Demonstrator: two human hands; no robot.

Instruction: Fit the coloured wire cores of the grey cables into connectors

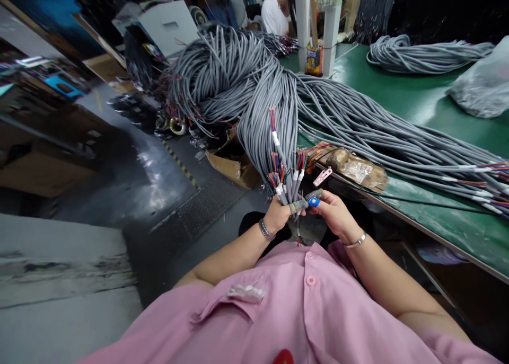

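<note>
My left hand (280, 214) is wrapped around several grey cables (293, 186), their stripped ends pointing up. White bands sit near those ends, and thin red, blue, orange and green wires (274, 178) fan out above. Close beside it, my right hand (332, 211) has thumb and forefinger pinched together at the bundle's right side. Whatever lies between those fingertips is too small to make out. A blue cover (314, 201) wraps the right thumb, and grey coverings are on fingers of both hands. One cable end hangs below the hands toward my lap.
A large heap of grey cables (222, 62) hangs over the green table's (358, 109) left edge. More cables (397, 136) stretch right. A pink clip (322, 177) and taped cardboard (358, 170) sit at the near edge. An open carton (230, 165) stands below; a person (274, 17) is behind.
</note>
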